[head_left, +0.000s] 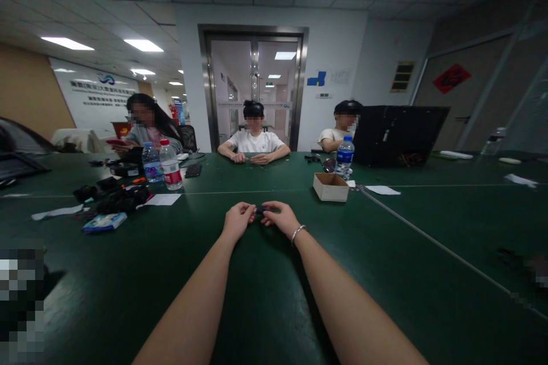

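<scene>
Both arms reach forward over the green table (265,296). Between the fingertips is a small dark object (260,211) with a shiny, metal-looking end on the left; its exact kind is too small to make out. My left hand (238,220) pinches that shiny end between thumb and fingers. On the other side, my right hand (280,218) grips the dark part, its fingers bent. A silvery bracelet (298,234) circles the right wrist. The fingers partly cover the object, held low near the tabletop.
An open cardboard box (331,187) stands ahead to the right, near a water bottle (345,157) and a large black case (398,136). Leftward lie a blue-white packet (104,222), black gear (122,199) and two bottles (171,165). Several people sit across the table.
</scene>
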`<action>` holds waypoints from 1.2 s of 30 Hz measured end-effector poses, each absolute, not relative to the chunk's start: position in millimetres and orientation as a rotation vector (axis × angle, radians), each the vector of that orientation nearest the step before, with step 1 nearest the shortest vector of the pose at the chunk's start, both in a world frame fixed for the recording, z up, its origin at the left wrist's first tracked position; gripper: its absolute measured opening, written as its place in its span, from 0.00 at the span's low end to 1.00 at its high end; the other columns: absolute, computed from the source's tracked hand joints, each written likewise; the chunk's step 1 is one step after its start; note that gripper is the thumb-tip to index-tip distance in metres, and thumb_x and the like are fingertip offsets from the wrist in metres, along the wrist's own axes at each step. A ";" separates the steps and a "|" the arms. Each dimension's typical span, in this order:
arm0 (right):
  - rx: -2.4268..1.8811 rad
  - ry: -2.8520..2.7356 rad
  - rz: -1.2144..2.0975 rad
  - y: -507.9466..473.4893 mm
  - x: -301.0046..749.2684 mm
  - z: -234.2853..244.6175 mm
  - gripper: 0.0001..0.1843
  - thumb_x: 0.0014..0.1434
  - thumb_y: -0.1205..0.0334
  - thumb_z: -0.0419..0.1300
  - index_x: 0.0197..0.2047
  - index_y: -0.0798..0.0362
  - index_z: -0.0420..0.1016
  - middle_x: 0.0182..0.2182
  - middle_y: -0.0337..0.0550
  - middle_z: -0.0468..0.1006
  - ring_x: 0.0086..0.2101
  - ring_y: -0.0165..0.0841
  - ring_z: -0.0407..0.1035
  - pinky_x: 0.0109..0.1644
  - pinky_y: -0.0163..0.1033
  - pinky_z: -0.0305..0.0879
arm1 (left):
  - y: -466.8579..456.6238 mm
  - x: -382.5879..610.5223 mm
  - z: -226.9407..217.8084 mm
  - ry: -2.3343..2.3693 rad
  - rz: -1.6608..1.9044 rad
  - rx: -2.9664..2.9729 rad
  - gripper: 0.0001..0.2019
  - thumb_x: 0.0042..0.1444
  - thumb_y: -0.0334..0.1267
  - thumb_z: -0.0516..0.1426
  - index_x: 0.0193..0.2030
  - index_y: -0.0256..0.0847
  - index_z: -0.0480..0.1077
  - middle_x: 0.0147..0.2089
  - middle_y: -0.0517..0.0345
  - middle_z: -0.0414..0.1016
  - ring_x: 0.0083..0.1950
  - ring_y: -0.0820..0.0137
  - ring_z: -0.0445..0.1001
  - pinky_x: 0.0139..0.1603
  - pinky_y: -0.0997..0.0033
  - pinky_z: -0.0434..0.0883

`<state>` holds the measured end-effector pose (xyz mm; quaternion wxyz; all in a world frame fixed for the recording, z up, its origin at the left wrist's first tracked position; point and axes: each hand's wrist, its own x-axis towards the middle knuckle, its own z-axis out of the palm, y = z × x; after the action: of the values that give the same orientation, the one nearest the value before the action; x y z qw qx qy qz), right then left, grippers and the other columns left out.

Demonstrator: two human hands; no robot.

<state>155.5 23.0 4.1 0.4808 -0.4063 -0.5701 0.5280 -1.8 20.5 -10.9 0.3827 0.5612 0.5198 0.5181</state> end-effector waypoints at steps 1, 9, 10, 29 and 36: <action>-0.975 -1.374 1.303 23.3 156.1 3.8 0.13 0.49 0.78 0.57 0.40 0.61 0.70 0.29 0.41 0.70 0.21 0.27 0.72 0.23 0.28 0.70 | 21.1 -2.1 -11.1 1.326 1.321 1.426 0.15 0.48 0.46 0.58 0.36 0.35 0.70 0.29 0.53 0.74 0.28 0.72 0.71 0.29 0.74 0.68; -0.918 -1.315 1.347 24.0 157.7 2.3 0.14 0.48 0.79 0.58 0.40 0.60 0.72 0.31 0.41 0.69 0.22 0.27 0.72 0.25 0.28 0.71 | 19.2 -0.2 -9.2 1.330 1.342 1.414 0.14 0.49 0.46 0.57 0.34 0.35 0.70 0.27 0.53 0.73 0.27 0.72 0.71 0.28 0.75 0.67; -0.918 -1.313 1.349 23.4 157.8 3.0 0.14 0.49 0.79 0.58 0.40 0.60 0.72 0.31 0.40 0.69 0.22 0.27 0.72 0.25 0.28 0.71 | 18.3 0.4 -8.2 1.329 1.343 1.408 0.14 0.49 0.46 0.57 0.34 0.35 0.70 0.27 0.54 0.73 0.27 0.72 0.70 0.28 0.75 0.67; -0.878 -1.329 1.387 22.5 161.0 4.2 0.14 0.47 0.77 0.62 0.39 0.58 0.73 0.34 0.43 0.71 0.24 0.27 0.73 0.27 0.28 0.73 | 17.0 -1.3 -6.2 1.376 1.290 1.466 0.15 0.49 0.48 0.56 0.33 0.36 0.71 0.27 0.53 0.74 0.27 0.71 0.71 0.28 0.74 0.67; -0.883 -1.312 1.394 22.4 160.5 4.4 0.12 0.50 0.76 0.61 0.39 0.60 0.71 0.26 0.41 0.73 0.23 0.28 0.72 0.25 0.29 0.72 | 19.8 -2.9 -9.5 1.321 1.312 1.428 0.15 0.49 0.46 0.57 0.35 0.35 0.70 0.28 0.53 0.74 0.28 0.71 0.71 0.29 0.74 0.68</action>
<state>160.5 22.4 4.4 0.4938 -0.3642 -0.5412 0.5750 -2.9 19.8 -9.5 0.3874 0.5610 0.5191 0.5155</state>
